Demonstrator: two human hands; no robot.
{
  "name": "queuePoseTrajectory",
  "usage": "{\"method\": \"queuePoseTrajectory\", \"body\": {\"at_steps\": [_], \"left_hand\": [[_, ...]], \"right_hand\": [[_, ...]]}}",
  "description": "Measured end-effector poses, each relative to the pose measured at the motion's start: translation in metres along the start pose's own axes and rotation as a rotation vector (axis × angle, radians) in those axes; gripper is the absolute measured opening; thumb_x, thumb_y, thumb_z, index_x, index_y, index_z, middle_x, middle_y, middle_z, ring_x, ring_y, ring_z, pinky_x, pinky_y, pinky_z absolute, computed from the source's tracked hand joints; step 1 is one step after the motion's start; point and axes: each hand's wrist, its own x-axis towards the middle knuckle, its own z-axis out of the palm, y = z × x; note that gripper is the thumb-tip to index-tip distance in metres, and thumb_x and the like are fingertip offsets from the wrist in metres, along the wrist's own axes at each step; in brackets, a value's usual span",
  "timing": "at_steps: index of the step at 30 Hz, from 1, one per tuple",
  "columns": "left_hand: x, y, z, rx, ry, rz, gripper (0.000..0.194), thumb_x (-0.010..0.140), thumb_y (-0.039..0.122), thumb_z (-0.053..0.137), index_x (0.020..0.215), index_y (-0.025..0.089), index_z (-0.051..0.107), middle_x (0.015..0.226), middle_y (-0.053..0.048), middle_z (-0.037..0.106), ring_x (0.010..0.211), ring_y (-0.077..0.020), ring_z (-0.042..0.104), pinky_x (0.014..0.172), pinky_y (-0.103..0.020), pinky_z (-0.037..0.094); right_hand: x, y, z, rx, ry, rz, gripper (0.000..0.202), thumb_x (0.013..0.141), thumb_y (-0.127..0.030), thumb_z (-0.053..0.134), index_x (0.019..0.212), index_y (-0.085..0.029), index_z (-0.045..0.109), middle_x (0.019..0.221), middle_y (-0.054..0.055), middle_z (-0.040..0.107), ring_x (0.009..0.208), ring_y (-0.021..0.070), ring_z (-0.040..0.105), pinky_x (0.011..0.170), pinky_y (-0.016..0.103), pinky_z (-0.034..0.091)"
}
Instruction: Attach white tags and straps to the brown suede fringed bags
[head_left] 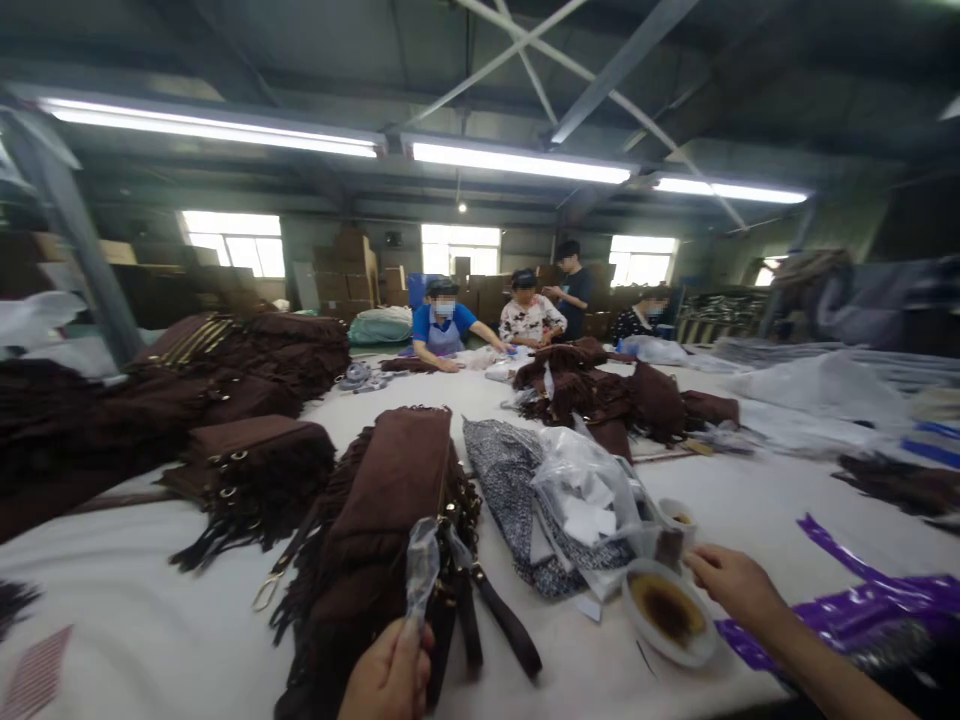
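Closed around the lower end of a clear plastic wrapper [422,565], my left hand [394,670] is in front of a stack of brown fringed bags [401,480]. Dark straps with metal clasps hang at the stack's right side. My right hand [739,590] has its fingers pinched together above the right rim of a white bowl [694,650] with brown liquid; what they hold, if anything, is too small to tell. A small cup [679,515] stands just behind the bowl. Left of it lies a clear plastic bag with white paper pieces [589,500] on grey speckled cloth [499,470].
More brown bags are heaped at the left [259,365] and farther back [600,390] on the white table [600,665]. Purple shiny plastic [862,610] lies at the right. Several people are across the table, one in a blue shirt [424,325].
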Motion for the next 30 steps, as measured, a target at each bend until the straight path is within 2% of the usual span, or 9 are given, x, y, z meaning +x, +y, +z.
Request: {"method": "queuePoseTrajectory", "body": {"at_steps": [2,4,7,9,11,13,18,25,30], "left_hand": [[-0.006,0.002,0.002,0.072,0.027,0.060,0.058,0.073,0.078,0.052,0.074,0.019,0.053,0.050,0.010,0.030,0.040,-0.0053,0.021,0.037,-0.018,0.017],[-0.011,0.005,0.003,0.227,0.106,0.188,0.052,0.083,0.069,0.044,0.074,0.019,0.054,0.051,0.008,0.034,0.042,-0.0078,0.028,0.041,-0.020,0.022],[-0.021,0.011,0.003,0.546,0.185,0.338,0.042,0.095,0.049,0.035,0.075,0.019,0.056,0.056,0.002,0.045,0.051,-0.0126,0.041,0.049,-0.025,0.029],[-0.027,0.015,0.002,0.708,0.230,0.398,0.039,0.097,0.039,0.030,0.076,0.019,0.057,0.062,-0.002,0.053,0.057,-0.0153,0.048,0.055,-0.028,0.032],[-0.033,0.017,0.001,0.810,0.260,0.450,0.038,0.098,0.034,0.029,0.077,0.020,0.057,0.068,-0.005,0.059,0.061,-0.0176,0.051,0.059,-0.030,0.032],[-0.035,0.016,-0.002,0.853,0.273,0.487,0.036,0.098,0.032,0.031,0.078,0.020,0.059,0.071,-0.008,0.062,0.064,-0.0195,0.054,0.061,-0.032,0.032],[-0.030,0.003,-0.009,0.794,0.325,0.558,0.028,0.096,0.028,0.040,0.077,0.021,0.060,0.072,-0.009,0.062,0.064,-0.0209,0.056,0.062,-0.032,0.031],[-0.025,-0.008,-0.011,0.994,0.470,0.599,0.022,0.093,0.018,0.044,0.078,0.019,0.060,0.069,-0.010,0.060,0.059,-0.0204,0.053,0.059,-0.031,0.030],[-0.031,-0.003,-0.011,1.198,0.468,0.708,0.022,0.090,0.009,0.045,0.084,0.018,0.063,0.072,-0.010,0.062,0.065,-0.0230,0.056,0.059,-0.032,0.029]], "right_hand": [[-0.016,-0.027,0.013,0.038,-0.131,-0.148,0.028,0.067,-0.046,0.065,0.070,-0.020,0.074,0.063,0.004,0.068,0.061,0.0206,0.060,0.056,0.028,0.045],[-0.042,-0.065,0.038,0.102,-0.303,-0.266,0.035,0.071,-0.052,0.064,0.081,-0.020,0.075,0.064,0.003,0.067,0.061,0.0195,0.059,0.056,0.027,0.046],[-0.093,-0.129,0.087,0.150,-0.602,-0.442,0.036,0.081,-0.052,0.060,0.079,-0.019,0.073,0.059,0.000,0.061,0.058,0.0152,0.054,0.056,0.024,0.043],[-0.124,-0.167,0.119,0.204,-0.772,-0.511,0.038,0.085,-0.049,0.056,0.069,-0.017,0.069,0.057,0.000,0.058,0.056,0.0133,0.052,0.055,0.023,0.042],[-0.143,-0.196,0.148,0.257,-0.865,-0.546,0.036,0.086,-0.045,0.057,0.067,-0.016,0.067,0.057,-0.001,0.056,0.055,0.0118,0.050,0.054,0.023,0.040],[-0.149,-0.214,0.172,0.275,-0.902,-0.565,0.032,0.084,-0.040,0.057,0.064,-0.016,0.066,0.055,-0.002,0.055,0.054,0.0110,0.048,0.053,0.023,0.038],[-0.139,-0.223,0.206,0.129,-0.787,-0.604,0.030,0.078,-0.032,0.060,0.053,-0.016,0.062,0.051,-0.001,0.055,0.053,0.0117,0.046,0.052,0.024,0.034],[-0.139,-0.221,0.217,0.018,-0.694,-0.503,0.034,0.074,-0.034,0.062,0.046,-0.018,0.051,0.046,-0.003,0.046,0.049,0.0106,0.040,0.048,0.024,0.029],[-0.142,-0.215,0.224,0.065,-0.620,-0.441,0.042,0.073,-0.039,0.065,0.042,-0.020,0.044,0.043,-0.004,0.040,0.045,0.0094,0.036,0.044,0.024,0.024]]}}
